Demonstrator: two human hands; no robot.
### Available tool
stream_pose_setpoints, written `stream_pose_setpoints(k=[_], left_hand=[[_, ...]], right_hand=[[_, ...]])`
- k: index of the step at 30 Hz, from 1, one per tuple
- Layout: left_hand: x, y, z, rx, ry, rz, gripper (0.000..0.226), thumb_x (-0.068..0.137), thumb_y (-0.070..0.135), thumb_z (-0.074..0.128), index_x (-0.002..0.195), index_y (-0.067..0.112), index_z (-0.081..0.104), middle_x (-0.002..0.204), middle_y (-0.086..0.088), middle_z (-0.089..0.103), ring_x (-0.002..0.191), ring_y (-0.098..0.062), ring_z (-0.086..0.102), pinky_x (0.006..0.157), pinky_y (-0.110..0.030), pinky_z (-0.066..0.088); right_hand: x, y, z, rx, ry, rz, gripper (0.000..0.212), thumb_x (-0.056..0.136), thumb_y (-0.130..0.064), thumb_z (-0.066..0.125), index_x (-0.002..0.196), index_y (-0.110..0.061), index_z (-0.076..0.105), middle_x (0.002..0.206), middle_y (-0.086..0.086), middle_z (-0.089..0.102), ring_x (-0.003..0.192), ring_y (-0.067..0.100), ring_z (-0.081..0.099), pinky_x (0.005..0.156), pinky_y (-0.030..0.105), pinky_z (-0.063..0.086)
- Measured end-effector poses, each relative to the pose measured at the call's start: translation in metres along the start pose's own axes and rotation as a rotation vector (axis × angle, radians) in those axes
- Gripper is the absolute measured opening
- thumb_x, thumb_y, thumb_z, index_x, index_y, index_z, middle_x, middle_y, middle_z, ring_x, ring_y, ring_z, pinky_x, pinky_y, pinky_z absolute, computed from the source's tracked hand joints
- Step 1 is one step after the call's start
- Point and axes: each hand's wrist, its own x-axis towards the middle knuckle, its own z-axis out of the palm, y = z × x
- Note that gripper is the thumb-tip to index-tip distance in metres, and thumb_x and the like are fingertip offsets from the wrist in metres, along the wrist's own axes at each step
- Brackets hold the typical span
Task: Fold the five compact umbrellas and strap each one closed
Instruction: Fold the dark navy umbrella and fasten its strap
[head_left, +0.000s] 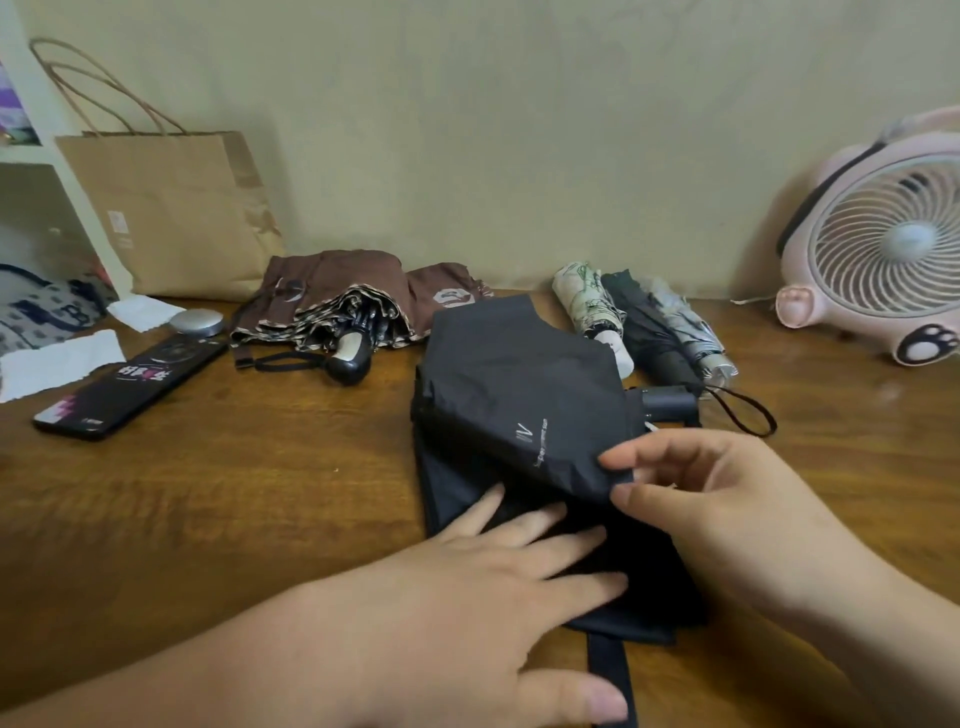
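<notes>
A black compact umbrella (519, 395) lies loose on the wooden table (234, 499) in front of me, its handle (670, 405) pointing right and its strap (610, 670) hanging toward me. My left hand (498, 587) presses flat on the lower fabric with straight fingers. My right hand (696, 499) pinches the edge of a fabric panel between thumb and fingers. A brown umbrella (337, 296) lies unfolded at the back. Three rolled umbrellas lie at the back right: a cream patterned one (587, 296), a dark one (649, 332) and a grey one (691, 332).
A pink fan (878, 244) stands at the right by the wall. A brown paper bag (176, 213) leans at the back left. A black remote (130, 389), a small silver disc (197, 322) and white tissues (57, 364) lie on the left.
</notes>
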Motion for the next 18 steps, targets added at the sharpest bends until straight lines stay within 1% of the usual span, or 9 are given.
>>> stream_pose_setpoints(k=[2, 4, 6, 8, 9, 11, 13, 16, 18], left_hand=[[-0.006, -0.001, 0.007, 0.002, 0.020, -0.029, 0.079, 0.089, 0.080, 0.019, 0.159, 0.048, 0.003, 0.167, 0.024, -0.014, 0.147, 0.003, -0.031, 0.120, -0.040, -0.025], [-0.016, -0.006, 0.012, -0.012, 0.098, -0.062, 0.079, 0.087, 0.080, 0.014, 0.159, 0.047, 0.012, 0.167, 0.027, -0.006, 0.149, 0.007, -0.022, 0.121, -0.030, -0.021], [-0.027, -0.010, 0.012, -0.049, 0.243, -0.112, 0.074, 0.092, 0.077, 0.013, 0.153, 0.045, 0.036, 0.165, 0.029, 0.018, 0.151, 0.010, -0.001, 0.119, -0.016, -0.010], [-0.037, -0.016, 0.010, -0.089, 0.372, -0.197, 0.070, 0.093, 0.071, 0.013, 0.134, 0.041, 0.061, 0.150, 0.029, 0.045, 0.144, 0.011, 0.025, 0.116, -0.005, 0.007], [-0.040, -0.018, 0.010, -0.109, 0.421, -0.243, 0.067, 0.092, 0.069, 0.016, 0.120, 0.038, 0.068, 0.136, 0.027, 0.057, 0.135, 0.008, 0.038, 0.112, -0.005, 0.023], [-0.039, -0.020, 0.009, -0.161, 0.559, -0.342, 0.048, 0.092, 0.065, 0.034, 0.091, 0.034, 0.070, 0.103, 0.021, 0.067, 0.106, 0.000, 0.058, 0.091, -0.021, 0.049], [-0.037, -0.020, 0.007, -0.301, 0.718, -0.498, 0.028, 0.088, 0.058, 0.060, 0.077, 0.033, 0.060, 0.084, 0.016, 0.066, 0.082, -0.003, 0.062, 0.072, -0.026, 0.053], [-0.031, -0.025, -0.002, -0.661, 0.899, -0.667, 0.030, 0.078, 0.049, 0.080, 0.086, 0.035, 0.055, 0.081, 0.009, 0.068, 0.070, -0.007, 0.065, 0.065, -0.028, 0.054], [-0.030, -0.031, -0.011, -0.899, 0.906, -0.681, 0.040, 0.076, 0.046, 0.083, 0.103, 0.035, 0.056, 0.083, 0.008, 0.071, 0.067, -0.006, 0.067, 0.066, -0.029, 0.053]], right_hand=[[-0.001, 0.005, 0.003, -0.081, -0.015, 0.027, 0.023, 0.084, -0.006, 0.079, 0.085, -0.029, 0.079, 0.075, 0.007, 0.073, 0.064, 0.016, 0.061, 0.067, 0.032, 0.047], [-0.001, 0.007, 0.001, -0.116, 0.000, 0.036, 0.019, 0.084, -0.010, 0.081, 0.081, -0.029, 0.079, 0.071, 0.002, 0.073, 0.061, 0.015, 0.060, 0.065, 0.031, 0.047], [0.000, 0.009, -0.003, -0.168, 0.012, 0.029, 0.018, 0.083, -0.013, 0.082, 0.076, -0.029, 0.079, 0.070, 0.001, 0.075, 0.059, 0.012, 0.060, 0.063, 0.028, 0.047], [0.000, 0.012, -0.005, -0.217, 0.017, 0.015, 0.020, 0.082, -0.014, 0.082, 0.073, -0.031, 0.078, 0.070, -0.001, 0.075, 0.058, 0.008, 0.059, 0.059, 0.021, 0.046], [-0.001, 0.013, -0.005, -0.229, 0.024, 0.002, 0.020, 0.082, -0.013, 0.082, 0.073, -0.031, 0.078, 0.069, -0.002, 0.074, 0.056, 0.007, 0.058, 0.058, 0.018, 0.045], [-0.002, 0.017, -0.005, -0.247, 0.044, -0.049, 0.022, 0.080, -0.009, 0.083, 0.079, -0.029, 0.078, 0.068, -0.001, 0.071, 0.055, 0.007, 0.056, 0.057, 0.015, 0.043], [-0.004, 0.021, -0.002, -0.270, 0.045, -0.107, 0.034, 0.079, -0.003, 0.083, 0.095, -0.032, 0.075, 0.069, 0.002, 0.066, 0.055, 0.009, 0.054, 0.057, 0.014, 0.043], [-0.007, 0.030, 0.002, -0.311, 0.032, -0.167, 0.044, 0.078, -0.003, 0.083, 0.103, -0.038, 0.070, 0.069, -0.001, 0.065, 0.059, 0.019, 0.058, 0.062, 0.023, 0.048], [-0.008, 0.033, 0.003, -0.357, 0.034, -0.199, 0.047, 0.078, -0.006, 0.084, 0.103, -0.042, 0.069, 0.072, -0.003, 0.064, 0.058, 0.015, 0.058, 0.061, 0.022, 0.048]])
